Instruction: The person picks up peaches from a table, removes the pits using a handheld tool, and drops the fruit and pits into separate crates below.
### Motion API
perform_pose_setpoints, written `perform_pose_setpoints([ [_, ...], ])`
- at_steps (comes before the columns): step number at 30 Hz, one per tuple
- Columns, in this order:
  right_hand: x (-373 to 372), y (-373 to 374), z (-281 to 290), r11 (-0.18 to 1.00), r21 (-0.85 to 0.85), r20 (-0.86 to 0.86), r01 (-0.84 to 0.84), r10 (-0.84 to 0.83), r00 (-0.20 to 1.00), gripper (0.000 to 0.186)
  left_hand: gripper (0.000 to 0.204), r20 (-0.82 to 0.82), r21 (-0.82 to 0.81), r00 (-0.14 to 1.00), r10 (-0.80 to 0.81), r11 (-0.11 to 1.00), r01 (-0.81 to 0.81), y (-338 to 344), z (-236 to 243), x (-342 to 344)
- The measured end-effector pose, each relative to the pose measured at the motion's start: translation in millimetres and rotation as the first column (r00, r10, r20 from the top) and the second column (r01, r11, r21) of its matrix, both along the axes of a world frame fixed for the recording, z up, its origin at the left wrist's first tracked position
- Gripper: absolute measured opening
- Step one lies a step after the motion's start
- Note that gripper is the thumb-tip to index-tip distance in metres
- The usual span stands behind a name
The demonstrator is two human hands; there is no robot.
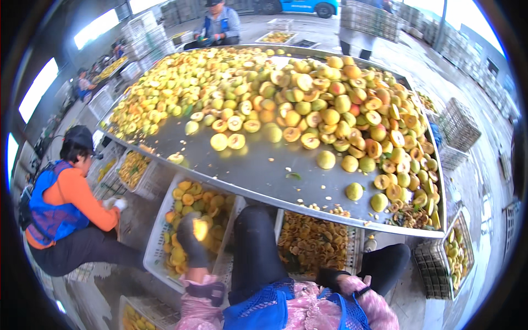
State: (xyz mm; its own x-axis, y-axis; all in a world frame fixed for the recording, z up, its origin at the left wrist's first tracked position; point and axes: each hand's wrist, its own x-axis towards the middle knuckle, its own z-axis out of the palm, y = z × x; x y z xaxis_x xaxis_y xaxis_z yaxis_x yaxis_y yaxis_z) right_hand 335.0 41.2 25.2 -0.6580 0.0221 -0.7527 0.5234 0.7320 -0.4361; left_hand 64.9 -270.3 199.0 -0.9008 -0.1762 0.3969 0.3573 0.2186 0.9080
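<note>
My left hand (191, 242), in a dark glove, is over a white crate (157, 242) of halved yellow peaches. A bright peach half (200, 229) is at its fingers, blurred along with the hand, and appears gripped. My right hand (331, 279), also dark-gloved, is low beside my right knee at the edge of a crate of brown-yellow scraps (313, 242). Its fingers are too dark and smeared to read. Above both crates stands a metal table (247, 170) heaped with whole and halved peaches (352, 104).
A person in orange and blue (66, 198) sits at my left, by a crate of fruit (135, 169). Another person (215, 25) sits beyond the table. A fruit-filled crate (455, 256) stands at right, near stacked crates (459, 124). A blue vehicle (301, 6) is behind.
</note>
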Motion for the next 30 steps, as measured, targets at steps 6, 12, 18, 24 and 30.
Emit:
perform_pose_setpoints([
  [6,10.9,2.3,-53.2,0.978,-0.163,0.113,-0.127,0.146,0.983,0.048,0.048,0.065,-0.851,0.877,0.477,0.485,-0.201,-70.4,-71.4,-27.8],
  [12,-36.1,-2.4,105.9,0.983,-0.134,0.112,-0.126,0.141,0.984,0.046,0.023,0.318,0.073,0.87,-0.377,0.925,0.374,84.7,19.0,-78.5],
  [18,-28.7,-5.8,68.2,0.963,-0.222,-0.185,0.153,-0.196,0.963,0.055,0.027,0.012,-0.703,0.822,-0.57,0.579,0.412,239.9,-37.0,-172.4],
  [24,-43.0,2.9,92.1,0.928,-0.243,-0.066,0.283,-0.307,0.949,0.055,0.042,0.332,-0.651,0.913,-0.237,0.643,0.404,370.2,-5.7,-125.0],
  [30,-33.8,3.8,60.8,0.904,-0.317,-0.139,0.286,-0.343,0.929,0.053,0.04,0.228,-0.669,0.857,-0.462,0.566,0.482,363.2,-28.9,-125.3],
])
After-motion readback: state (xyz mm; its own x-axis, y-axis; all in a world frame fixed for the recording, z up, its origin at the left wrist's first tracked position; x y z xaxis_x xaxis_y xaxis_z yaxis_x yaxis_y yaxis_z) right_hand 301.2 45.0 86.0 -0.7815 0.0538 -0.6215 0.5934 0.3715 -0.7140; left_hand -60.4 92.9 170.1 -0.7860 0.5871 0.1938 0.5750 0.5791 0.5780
